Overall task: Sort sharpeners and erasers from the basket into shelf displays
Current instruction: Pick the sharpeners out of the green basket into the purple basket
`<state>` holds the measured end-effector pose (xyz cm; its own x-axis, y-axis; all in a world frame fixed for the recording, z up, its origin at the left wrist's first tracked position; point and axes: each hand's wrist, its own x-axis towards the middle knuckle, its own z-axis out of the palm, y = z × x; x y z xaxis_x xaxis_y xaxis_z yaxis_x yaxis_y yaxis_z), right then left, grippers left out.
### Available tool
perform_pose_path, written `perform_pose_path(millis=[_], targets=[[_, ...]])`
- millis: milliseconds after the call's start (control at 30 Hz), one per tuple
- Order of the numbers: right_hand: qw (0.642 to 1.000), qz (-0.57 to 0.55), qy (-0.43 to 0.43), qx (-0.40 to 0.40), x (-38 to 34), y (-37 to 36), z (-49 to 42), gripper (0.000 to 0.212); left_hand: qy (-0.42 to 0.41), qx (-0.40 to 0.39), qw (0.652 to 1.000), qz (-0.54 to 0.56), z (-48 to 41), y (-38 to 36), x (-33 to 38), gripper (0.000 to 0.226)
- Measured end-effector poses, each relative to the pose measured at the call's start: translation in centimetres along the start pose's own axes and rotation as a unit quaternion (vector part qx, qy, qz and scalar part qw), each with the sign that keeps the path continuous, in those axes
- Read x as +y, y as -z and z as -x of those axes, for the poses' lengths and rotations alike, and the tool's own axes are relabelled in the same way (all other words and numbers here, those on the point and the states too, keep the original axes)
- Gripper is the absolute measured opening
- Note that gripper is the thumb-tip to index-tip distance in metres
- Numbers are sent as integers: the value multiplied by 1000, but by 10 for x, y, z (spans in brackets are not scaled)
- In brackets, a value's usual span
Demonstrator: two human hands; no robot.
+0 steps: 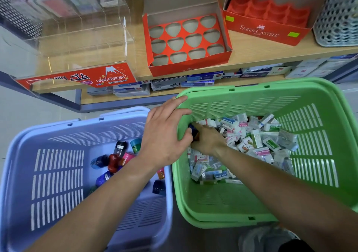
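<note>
One green basket [232,203] and a lilac basket [23,154] sit below shelves [261,54].

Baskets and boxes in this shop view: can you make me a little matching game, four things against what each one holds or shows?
Things:
1. green basket
2. blue basket
3. left red box
4. clear case

Descriptions:
A. rows of empty holes
B. coloured sharpeners inside
C. red "Hard Eraser" label
D. wrapped erasers inside

Pairs: 1-D, 2-B, 3-A, 4-C.
</note>
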<state>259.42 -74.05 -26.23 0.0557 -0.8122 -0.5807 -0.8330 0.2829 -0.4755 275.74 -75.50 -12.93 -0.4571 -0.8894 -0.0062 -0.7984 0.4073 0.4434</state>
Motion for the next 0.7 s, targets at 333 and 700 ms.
perform_pose_path(millis=[333, 700], targets=[[997, 8, -16, -73, 10, 2, -3, 103, -1, -6, 1000, -14, 0, -1, -1, 46], [998, -6, 47, -48, 13, -3, 1, 67, -9, 2, 1000, -14, 2, -2, -3, 46]])
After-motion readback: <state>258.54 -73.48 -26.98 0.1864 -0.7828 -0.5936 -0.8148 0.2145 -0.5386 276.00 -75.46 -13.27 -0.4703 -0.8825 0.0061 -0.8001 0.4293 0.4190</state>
